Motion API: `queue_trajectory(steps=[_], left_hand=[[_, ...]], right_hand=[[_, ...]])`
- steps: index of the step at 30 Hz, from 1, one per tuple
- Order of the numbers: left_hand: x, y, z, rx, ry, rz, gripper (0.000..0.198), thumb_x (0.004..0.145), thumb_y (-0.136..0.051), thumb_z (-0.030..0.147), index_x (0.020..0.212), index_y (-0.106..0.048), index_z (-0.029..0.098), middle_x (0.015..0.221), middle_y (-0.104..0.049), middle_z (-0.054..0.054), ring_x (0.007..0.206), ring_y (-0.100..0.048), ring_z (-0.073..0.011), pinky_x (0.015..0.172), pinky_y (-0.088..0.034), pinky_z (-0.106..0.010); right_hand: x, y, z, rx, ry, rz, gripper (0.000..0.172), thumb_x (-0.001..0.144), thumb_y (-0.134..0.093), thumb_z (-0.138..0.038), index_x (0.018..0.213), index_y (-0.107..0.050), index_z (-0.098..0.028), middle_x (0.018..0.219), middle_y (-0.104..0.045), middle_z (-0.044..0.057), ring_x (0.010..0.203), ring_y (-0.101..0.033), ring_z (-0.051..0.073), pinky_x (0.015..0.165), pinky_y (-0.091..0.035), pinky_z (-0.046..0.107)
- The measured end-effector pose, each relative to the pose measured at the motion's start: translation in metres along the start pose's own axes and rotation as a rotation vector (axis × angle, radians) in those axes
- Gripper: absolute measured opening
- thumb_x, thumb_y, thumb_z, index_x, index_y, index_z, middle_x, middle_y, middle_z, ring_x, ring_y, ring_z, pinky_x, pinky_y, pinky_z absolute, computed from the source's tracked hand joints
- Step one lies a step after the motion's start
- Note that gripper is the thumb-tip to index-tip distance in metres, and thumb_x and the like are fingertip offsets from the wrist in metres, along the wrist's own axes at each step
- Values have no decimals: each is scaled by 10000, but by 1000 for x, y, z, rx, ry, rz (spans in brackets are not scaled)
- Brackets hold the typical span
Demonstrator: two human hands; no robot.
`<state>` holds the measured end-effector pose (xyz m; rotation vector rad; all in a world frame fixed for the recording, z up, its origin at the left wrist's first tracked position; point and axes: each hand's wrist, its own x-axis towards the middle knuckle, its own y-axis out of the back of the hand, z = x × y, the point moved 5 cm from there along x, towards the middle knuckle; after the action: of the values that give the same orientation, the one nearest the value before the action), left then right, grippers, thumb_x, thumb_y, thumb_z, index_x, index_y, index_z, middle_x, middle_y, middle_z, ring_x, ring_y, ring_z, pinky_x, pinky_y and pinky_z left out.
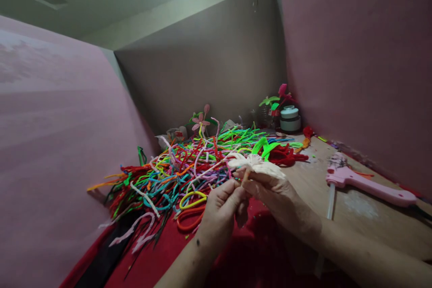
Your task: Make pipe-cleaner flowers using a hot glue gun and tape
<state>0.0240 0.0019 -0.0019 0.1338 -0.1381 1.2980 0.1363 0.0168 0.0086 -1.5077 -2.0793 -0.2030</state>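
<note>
Held up near the front edge of the table (313, 182): cream pipe-cleaner flower (258, 163), stem running down into left hand (222, 207) and right hand (275, 193), both pinching it, fingertips together, right nearer the petals

Head camera looks forward-down, close over both hands (221, 209).

Left hand (220, 209) and right hand (274, 192) meet centre-frame, touching, fingertips pinched tight, right sitting slightly higher.
</note>
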Motion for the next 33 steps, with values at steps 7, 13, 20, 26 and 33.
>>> queue_trajectory(steps=[7,13,20,26,33], left_hand=[[-1,-7,-3,-587,203,-304,154,807,-575,292,758,-543,150,454,-290,93,329,-171,-20,294,-238,-122],[-5,-11,-5,-716,271,-406,156,820,-550,235,699,-549,137,461,-232,98,329,-108,-15,290,-244,-118],[9,4,10,-49,43,-117,247,804,-571,337,668,-589,132,580,-511,2,512,-454,-81,529,-428,-206],[-2,25,45,143,-156,202,369,841,-458,480,714,-559,148,591,-514,10,550,-464,-96,546,-383,-216],[-17,-6,56,172,88,-50,286,744,-624,411,743,-567,130,561,-551,1,482,-489,-87,482,-380,-209]], right_hand=[[0,-1,-10,-126,47,-96,158,806,-591,-274,665,-597,-202,708,-503,-18,682,-462,114,649,-401,248],[-3,-5,1,162,-125,-148,123,796,-611,-284,721,-619,-188,696,-573,-21,649,-506,98,660,-423,244],[0,0,10,112,-88,-47,124,794,-601,-313,739,-628,-206,657,-575,-15,621,-529,125,649,-456,277],[-5,7,-5,-430,247,12,231,843,-492,-253,666,-632,-200,787,-577,63,806,-515,190,739,-421,341],[-8,6,-7,-556,341,-32,275,863,-443,-218,642,-605,-201,784,-605,59,779,-518,185,739,-411,354]])
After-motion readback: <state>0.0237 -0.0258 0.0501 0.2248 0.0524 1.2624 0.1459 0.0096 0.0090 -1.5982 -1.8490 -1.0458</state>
